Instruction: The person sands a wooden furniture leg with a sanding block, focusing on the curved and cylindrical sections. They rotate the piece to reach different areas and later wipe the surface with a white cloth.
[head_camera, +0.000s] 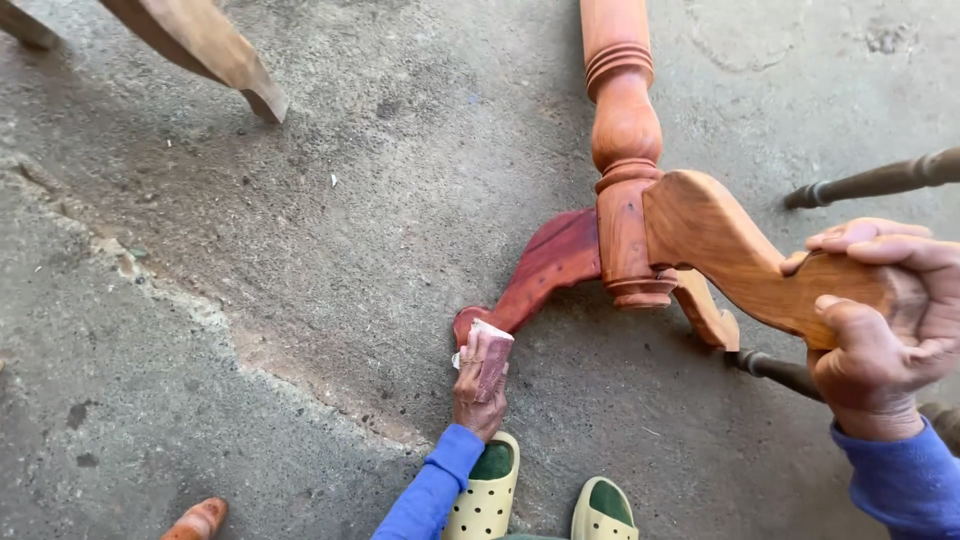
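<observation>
A turned wooden pedestal (624, 120) with three curved legs lies on its side on the concrete floor. One leg (545, 265) looks darker and redder than the rest. My left hand (480, 385) presses a folded pinkish cloth or pad (490, 355) against the tip of that reddish leg. My right hand (885, 320) grips the end of the upper curved leg (730, 250). Both arms wear blue sleeves.
My two pale yellow perforated clogs (487, 495) stand at the bottom edge. Another wooden furniture leg (215, 50) reaches in from the top left. Dark turned rods (880, 180) lie at the right, one under the pedestal legs. A crack runs across the concrete (200, 310).
</observation>
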